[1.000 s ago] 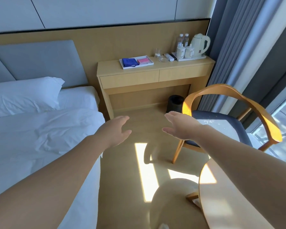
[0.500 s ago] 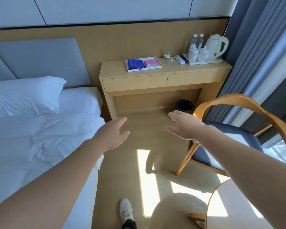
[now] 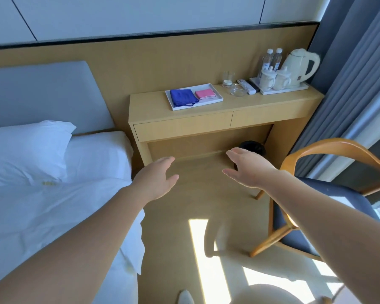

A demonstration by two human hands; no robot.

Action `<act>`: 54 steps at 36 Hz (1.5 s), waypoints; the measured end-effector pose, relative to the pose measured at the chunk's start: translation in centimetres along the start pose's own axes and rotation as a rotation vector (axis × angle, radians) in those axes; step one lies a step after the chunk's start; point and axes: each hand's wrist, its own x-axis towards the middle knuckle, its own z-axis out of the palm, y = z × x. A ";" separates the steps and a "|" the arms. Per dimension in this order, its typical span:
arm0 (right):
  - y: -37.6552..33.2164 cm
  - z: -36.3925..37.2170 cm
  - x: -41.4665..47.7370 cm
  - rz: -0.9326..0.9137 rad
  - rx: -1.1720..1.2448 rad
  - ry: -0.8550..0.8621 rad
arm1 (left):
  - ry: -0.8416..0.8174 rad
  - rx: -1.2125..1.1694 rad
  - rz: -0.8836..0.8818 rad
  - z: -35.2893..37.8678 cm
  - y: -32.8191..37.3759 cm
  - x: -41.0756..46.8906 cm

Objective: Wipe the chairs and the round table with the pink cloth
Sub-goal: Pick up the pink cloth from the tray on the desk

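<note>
A folded pink cloth lies on a white tray beside a blue cloth, on the wooden desk against the wall. My left hand and my right hand are stretched out in front of me over the floor, both empty with fingers apart, well short of the desk. A wooden armchair with a dark blue seat stands at the right, just beyond my right forearm. The round table is out of view.
A bed with white sheets fills the left side. The desk also holds a kettle, two cups, water bottles and a glass. A black bin stands under it. Grey curtains hang at the right.
The view has moved forward toward the desk, which now looks larger and nearer. The round table and the near stool have slipped out at the bottom. Both hands stay outstretched and empty.
</note>
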 end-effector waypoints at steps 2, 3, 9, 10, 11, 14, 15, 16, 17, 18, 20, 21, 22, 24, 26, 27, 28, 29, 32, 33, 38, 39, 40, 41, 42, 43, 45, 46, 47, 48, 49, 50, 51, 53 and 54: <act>-0.2 -0.1 1.4 0.015 0.010 -0.004 | 0.000 -0.006 0.008 -0.4 -0.8 1.6; -0.3 0.0 2.1 0.020 0.013 -0.009 | -0.003 -0.009 0.010 -0.5 -1.2 2.3; 0.1 -0.2 5.5 0.040 0.022 -0.014 | -0.015 -0.013 0.019 -0.8 -2.7 6.2; 0.3 -0.3 6.2 0.045 0.025 -0.011 | -0.016 -0.015 0.017 -0.8 -2.8 6.9; 0.4 -0.4 6.8 0.049 0.026 -0.009 | -0.014 -0.015 0.017 -0.8 -2.9 7.5; 1.1 -0.7 8.8 0.055 0.038 -0.017 | -0.011 -0.026 0.014 -0.9 -3.0 9.6; 1.3 -0.7 9.5 0.054 0.044 -0.023 | -0.012 -0.032 0.012 -0.9 -3.0 10.4; 1.6 -0.7 10.3 0.052 0.047 -0.028 | -0.012 -0.035 0.008 -0.8 -3.0 11.1; 1.9 -0.7 11.1 0.051 0.048 -0.031 | -0.013 -0.034 0.002 -0.8 -3.0 11.8; 2.3 -0.8 11.9 0.051 0.049 -0.033 | -0.014 -0.031 -0.003 -0.7 -3.0 12.6; 3.1 -0.9 13.6 0.048 0.057 -0.033 | -0.016 -0.021 -0.018 -0.6 -2.9 14.2; 3.6 -1.0 14.5 0.042 0.061 -0.032 | -0.017 -0.017 -0.027 -0.6 -2.8 15.1; 4.1 -1.1 15.5 0.035 0.064 -0.031 | -0.016 -0.015 -0.035 -0.5 -2.8 16.1; 5.2 -1.3 17.5 0.019 0.064 -0.031 | -0.008 -0.012 -0.049 -0.3 -2.6 18.0; 6.3 -1.6 19.6 0.001 0.065 -0.032 | -0.001 -0.001 -0.065 -0.1 -2.3 20.0; 6.8 -1.7 20.5 -0.008 0.065 -0.035 | -0.002 0.005 -0.077 0.0 -2.0 21.0; 7.4 -1.9 21.5 -0.019 0.063 -0.041 | -0.003 0.008 -0.089 0.0 -1.8 22.1; 7.8 -2.1 22.3 -0.029 0.061 -0.050 | -0.005 0.009 -0.099 0.0 -1.5 23.0; 9.4 -2.8 24.6 -0.058 0.060 -0.066 | 0.004 0.014 -0.112 0.1 -0.4 25.7; 10.0 -3.1 25.4 -0.063 0.064 -0.070 | 0.010 0.015 -0.118 0.2 -0.1 26.5; 12.8 -4.3 28.9 -0.075 0.076 -0.080 | 0.015 0.006 -0.168 0.9 0.8 29.7; 13.3 -4.5 29.5 -0.076 0.077 -0.084 | 0.016 0.005 -0.176 1.0 0.9 30.3; 13.7 -4.6 30.1 -0.077 0.078 -0.088 | 0.017 0.001 -0.184 1.0 1.0 30.8; 14.0 -4.7 30.6 -0.079 0.080 -0.092 | 0.018 -0.003 -0.191 1.0 1.1 31.3; 14.4 -4.8 31.0 -0.083 0.081 -0.096 | 0.021 -0.006 -0.197 1.0 1.1 31.7; 14.7 -4.8 31.5 -0.089 0.081 -0.099 | 0.026 -0.012 -0.200 1.0 1.2 32.2; 15.3 -4.8 32.5 -0.095 0.087 -0.103 | 0.040 -0.027 -0.201 0.9 1.2 33.2; 15.6 -4.7 32.9 -0.096 0.091 -0.105 | 0.043 -0.031 -0.203 0.9 1.2 33.6; 15.8 -4.7 33.4 -0.096 0.095 -0.104 | 0.044 -0.031 -0.204 0.9 1.2 34.1; 16.1 -4.6 33.8 -0.096 0.099 -0.104 | 0.043 -0.028 -0.202 0.9 1.1 34.6; 16.4 -4.5 34.3 -0.094 0.103 -0.106 | 0.040 -0.025 -0.201 0.9 1.0 35.1; 16.6 -4.4 34.7 -0.092 0.104 -0.109 | 0.037 -0.022 -0.200 0.9 0.9 35.5; 16.8 -4.4 35.1 -0.091 0.105 -0.114 | 0.031 -0.020 -0.199 0.9 0.8 36.0; 17.2 -4.2 36.1 -0.083 0.107 -0.121 | 0.016 -0.019 -0.198 0.9 0.4 37.1; 17.4 -4.1 36.6 -0.079 0.107 -0.124 | 0.009 -0.020 -0.195 0.9 0.2 37.7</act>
